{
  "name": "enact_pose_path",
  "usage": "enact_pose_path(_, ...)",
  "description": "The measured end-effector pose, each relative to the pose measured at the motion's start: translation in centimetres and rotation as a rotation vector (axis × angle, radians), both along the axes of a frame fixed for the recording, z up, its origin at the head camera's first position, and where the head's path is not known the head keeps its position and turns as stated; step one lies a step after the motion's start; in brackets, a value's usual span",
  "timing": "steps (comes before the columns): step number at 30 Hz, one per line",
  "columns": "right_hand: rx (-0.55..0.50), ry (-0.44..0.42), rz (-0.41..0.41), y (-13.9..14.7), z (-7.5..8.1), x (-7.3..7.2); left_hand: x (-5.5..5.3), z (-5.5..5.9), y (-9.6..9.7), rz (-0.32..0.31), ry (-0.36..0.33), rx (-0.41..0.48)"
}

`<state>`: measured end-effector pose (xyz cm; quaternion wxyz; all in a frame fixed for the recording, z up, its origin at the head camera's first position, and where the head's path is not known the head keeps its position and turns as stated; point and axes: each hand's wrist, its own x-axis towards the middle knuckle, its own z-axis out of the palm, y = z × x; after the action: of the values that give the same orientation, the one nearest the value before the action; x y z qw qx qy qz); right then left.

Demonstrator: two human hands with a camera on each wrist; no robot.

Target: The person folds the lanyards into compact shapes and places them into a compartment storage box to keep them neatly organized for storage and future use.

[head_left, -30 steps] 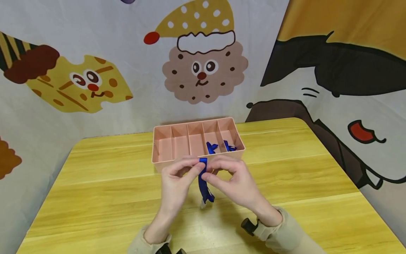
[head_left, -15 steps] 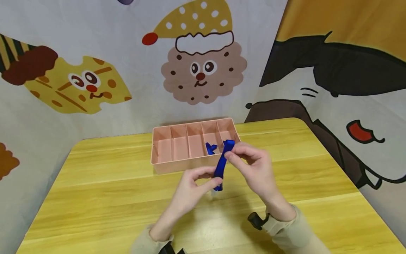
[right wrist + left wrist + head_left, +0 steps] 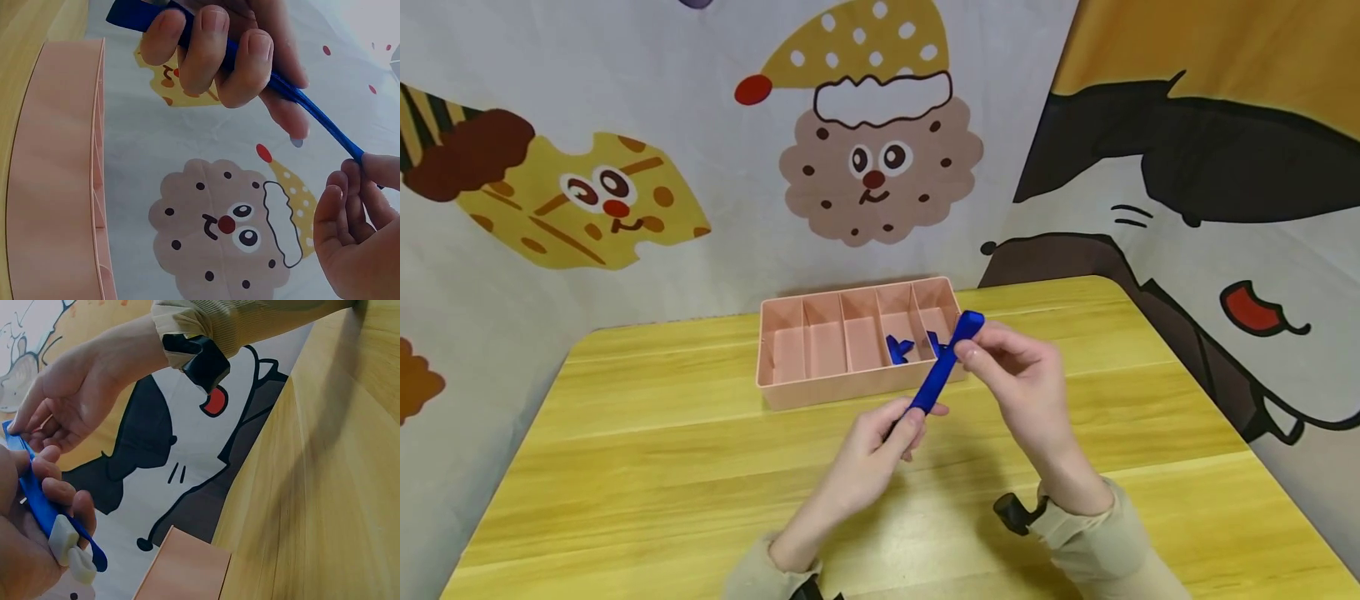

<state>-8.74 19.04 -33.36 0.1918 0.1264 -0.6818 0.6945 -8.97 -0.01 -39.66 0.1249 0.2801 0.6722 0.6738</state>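
A folded blue ribbon (image 3: 936, 380) is stretched slantwise between both hands, above the table in the head view. My left hand (image 3: 874, 454) grips its lower part, fingers curled round it. Near the upper end, my right hand (image 3: 1028, 383) pinches the band between thumb and fingers, and a short loop sticks out beyond. In the left wrist view, small white plastic pieces (image 3: 64, 540) show at the ribbon's end beside the left fingers. From the right wrist, the ribbon (image 3: 328, 125) looks taut and narrow between the hands.
Behind the hands stands a pink box (image 3: 831, 390) with several compartments. One compartment holds a blue ribbon piece (image 3: 898, 350); another blue piece (image 3: 934, 340) in the rightmost one is partly covered. The wooden table (image 3: 647, 467) reaches back to a cartoon-printed cloth (image 3: 722, 150).
Both hands have moved right with the ribbon, the right hand also up. First bunched close together, they have drawn apart, and the hanging ribbon now lies straight between them. The left hand now grips farther down it.
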Motion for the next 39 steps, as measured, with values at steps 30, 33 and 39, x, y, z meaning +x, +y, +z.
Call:
enact_pose_path(30, 0.036, -0.029, 0.003, -0.07, -0.06, 0.04, 0.58, 0.75, 0.01, 0.109, 0.025, 0.049)
enact_pose_path(33, 0.043, -0.041, -0.011, -0.13, -0.03, 0.02, 0.61, 0.67, 0.03, 0.116, 0.037, 0.083)
enact_pose_path(39, 0.047, -0.052, -0.003, -0.19, -0.16, -0.13, 0.52, 0.6, -0.06, 0.157, 0.049, 0.067)
